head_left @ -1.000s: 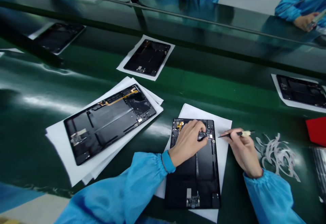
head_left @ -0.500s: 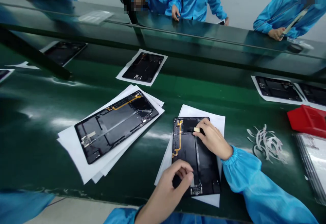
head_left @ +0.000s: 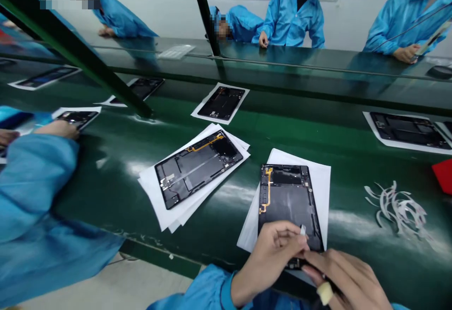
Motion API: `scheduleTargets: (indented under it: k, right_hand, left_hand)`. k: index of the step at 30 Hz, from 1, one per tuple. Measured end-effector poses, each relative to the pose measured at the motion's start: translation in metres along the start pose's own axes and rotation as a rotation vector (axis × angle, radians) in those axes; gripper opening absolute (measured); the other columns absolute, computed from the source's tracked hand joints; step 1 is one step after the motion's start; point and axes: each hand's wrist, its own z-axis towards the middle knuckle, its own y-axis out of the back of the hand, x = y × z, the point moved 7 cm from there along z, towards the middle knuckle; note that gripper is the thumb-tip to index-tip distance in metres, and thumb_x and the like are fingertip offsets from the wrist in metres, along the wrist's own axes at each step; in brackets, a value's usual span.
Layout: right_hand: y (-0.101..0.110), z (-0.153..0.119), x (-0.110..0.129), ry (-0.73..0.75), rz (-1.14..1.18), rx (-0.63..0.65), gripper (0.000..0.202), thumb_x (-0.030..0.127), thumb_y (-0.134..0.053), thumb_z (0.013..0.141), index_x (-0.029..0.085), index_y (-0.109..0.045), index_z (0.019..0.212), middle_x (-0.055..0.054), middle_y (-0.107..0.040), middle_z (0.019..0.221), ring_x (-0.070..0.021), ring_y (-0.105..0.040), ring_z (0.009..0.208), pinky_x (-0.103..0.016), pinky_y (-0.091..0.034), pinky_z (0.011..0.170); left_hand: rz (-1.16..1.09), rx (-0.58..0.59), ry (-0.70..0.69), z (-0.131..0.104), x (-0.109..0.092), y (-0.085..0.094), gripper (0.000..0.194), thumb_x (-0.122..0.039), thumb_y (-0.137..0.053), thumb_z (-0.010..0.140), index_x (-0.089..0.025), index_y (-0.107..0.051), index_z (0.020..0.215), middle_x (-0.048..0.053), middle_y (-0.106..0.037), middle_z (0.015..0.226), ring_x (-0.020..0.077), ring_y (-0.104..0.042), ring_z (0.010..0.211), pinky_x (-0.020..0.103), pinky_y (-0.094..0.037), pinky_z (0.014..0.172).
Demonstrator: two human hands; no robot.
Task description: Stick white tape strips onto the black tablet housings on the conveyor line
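In front of me lies an opened tablet housing (head_left: pixel 286 197), black inside, with an orange flex cable (head_left: pixel 269 185) along its left side. My left hand (head_left: pixel 278 249) is over its lower part, thumb and fingers pinching a small whitish tab (head_left: pixel 302 230). Close against it, my right hand (head_left: pixel 349 277) is at the housing's near end with fingers drawn together; what they grip is hidden. A pale yellow piece (head_left: pixel 325 293) sits at the right fingers, and I cannot tell whether it is worn or held. White paper (head_left: pixel 319 178) lies beneath the housing.
A second opened housing (head_left: pixel 197 169) rests on paper sheets to the left. Curled white strips (head_left: pixel 399 209) are heaped at right, near a red bin (head_left: pixel 443 176). More housings, such as one farther back (head_left: pixel 221 103), stand along the bench. A co-worker's sleeve (head_left: pixel 35 173) reaches in at left.
My right hand has come down from the housing's top to its near end, beside my left hand. The grey strip down the housing's middle has gone, leaving a faint streak. The view has shifted left.
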Motion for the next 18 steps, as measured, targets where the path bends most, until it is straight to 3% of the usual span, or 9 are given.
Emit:
scheduleTargets:
  k: [3,8,14,18]
  right_hand:
    - [-0.007,-0.005,-0.015,-0.097,0.043,0.051,0.035,0.015,-0.037,0.097,0.017,-0.050,0.129,-0.008,-0.073,0.099,-0.0183,-0.072,0.079,-0.026,-0.057,0.067]
    - [-0.016,-0.009,-0.022,-0.136,0.078,0.124,0.060,-0.005,-0.028,0.081,0.016,-0.045,0.134,-0.006,-0.072,0.094,-0.0166,-0.071,0.078,-0.026,-0.058,0.066]
    - [-0.007,0.001,-0.006,0.011,-0.313,0.054,0.041,-0.001,-0.024,0.089,0.005,-0.053,0.117,-0.008,-0.067,0.073,-0.0180,-0.064,0.055,-0.028,-0.054,0.051]
    - [-0.009,0.011,-0.003,0.002,-0.394,0.004,0.041,0.001,-0.018,0.094,0.003,-0.056,0.109,-0.009,-0.064,0.069,-0.0181,-0.062,0.054,-0.029,-0.052,0.051]
  left_hand:
    - [0.165,-0.029,-0.126,-0.001,-0.006,0.003,0.028,-0.039,-0.069,0.086,-0.011,-0.072,0.086,0.007,-0.073,0.080,0.0155,-0.068,0.074,0.022,-0.051,0.070]
    - [0.512,0.016,-0.268,-0.003,-0.013,-0.004,0.025,-0.030,-0.054,0.097,-0.018,-0.076,0.094,0.005,-0.074,0.088,0.0160,-0.067,0.079,0.021,-0.050,0.071]
    - [0.838,-0.006,-0.571,-0.005,-0.025,-0.017,0.024,-0.017,-0.047,0.098,-0.019,-0.070,0.102,0.005,-0.072,0.091,0.0159,-0.068,0.083,0.023,-0.052,0.079]
    - [0.920,-0.001,-0.622,-0.009,-0.027,-0.017,0.026,-0.015,-0.044,0.098,-0.020,-0.069,0.105,0.005,-0.073,0.094,0.0163,-0.068,0.086,0.025,-0.054,0.082]
